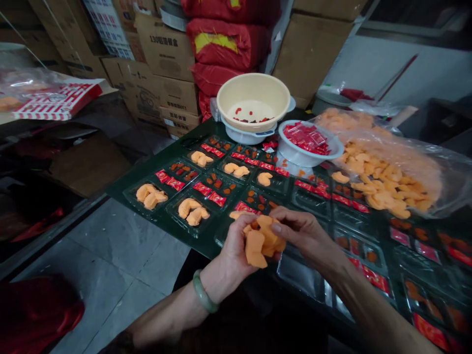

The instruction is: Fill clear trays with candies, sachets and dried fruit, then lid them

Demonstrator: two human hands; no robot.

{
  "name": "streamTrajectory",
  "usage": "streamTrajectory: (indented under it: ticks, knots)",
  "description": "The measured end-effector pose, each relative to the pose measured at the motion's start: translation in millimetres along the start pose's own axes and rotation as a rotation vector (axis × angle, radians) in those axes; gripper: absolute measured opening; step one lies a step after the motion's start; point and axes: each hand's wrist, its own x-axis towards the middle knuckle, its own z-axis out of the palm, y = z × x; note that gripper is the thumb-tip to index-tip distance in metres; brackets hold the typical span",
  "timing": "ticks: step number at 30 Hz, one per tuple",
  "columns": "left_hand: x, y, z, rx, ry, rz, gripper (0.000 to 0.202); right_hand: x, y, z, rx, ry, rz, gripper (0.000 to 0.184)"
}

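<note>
In front of me, my left hand (236, 246) is wrapped round several orange, curved, puffy pieces (255, 248). My right hand (300, 231) pinches at the same bunch with its thumb and fingers; a green bangle (204, 292) circles the left wrist. Just beyond the hands lie clear plastic trays (217, 214) in rows. Each holds small brown-orange bits (218, 183) and red sachets (217, 198). The farther left ones also hold curved orange pieces (151, 195), one or two apiece. Below my right hand, a tray compartment (302, 270) shows bare plastic.
At the table's back stand a cream basin (254, 81) with a few red and dark bits and a white bowl (285, 147) of red sachets. A large plastic bag (450, 172) spills orange pieces at right. Cardboard boxes (165, 54) and red bundles (228, 46) are stacked behind.
</note>
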Motion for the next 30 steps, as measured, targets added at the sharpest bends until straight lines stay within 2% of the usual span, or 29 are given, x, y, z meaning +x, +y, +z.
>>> streamTrajectory:
  ticks: [4,11,17,22,26,30]
  knots:
    - [3,0,-1.1,0.014,-0.005,-0.012,0.022,3,5,-1,0.307,0.105,0.204,0.025]
    - [12,6,1.9,-0.016,0.004,0.066,0.019,15,0,6,0.477,0.323,0.182,0.023]
    - [14,6,10.9,-0.055,0.027,0.067,0.035,16,0,11,0.416,0.527,0.001,0.019]
    - [19,0,10.7,-0.091,0.016,0.084,0.026,21,-6,13,0.295,0.770,-0.255,0.020]
    - [24,-4,6.8,-0.056,-0.092,0.106,0.023,28,-7,8,0.230,0.767,-0.289,0.024]
    - [18,-1,0.2,-0.023,-0.140,0.104,0.021,40,5,-21,0.231,0.693,-0.259,0.024]
